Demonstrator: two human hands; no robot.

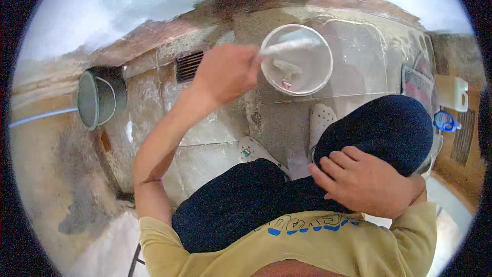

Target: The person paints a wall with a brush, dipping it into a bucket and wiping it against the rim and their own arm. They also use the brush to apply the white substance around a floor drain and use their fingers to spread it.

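Observation:
My left hand (pixel 225 74) is closed at the left rim of a white bucket (pixel 328 74). A pale, long object (pixel 292 46) extends from its fingers across the bucket's mouth; it is blurred, and its kind is unclear. Inside the bucket lies a whitish lump (pixel 287 67), with a small red-and-white piece (pixel 286 85) near the bottom. My right hand (pixel 366 179) rests on my right thigh near the knee, its fingers a little apart and nothing held.
A grey-green bucket (pixel 88 100) lies tipped at the left, near a floor grate (pixel 188 66). To the right stand a pale jug (pixel 451 93) and a blue bottle (pixel 447 121). My clogs (pixel 322 122) are on the tiles below the white bucket. A wall runs along the top.

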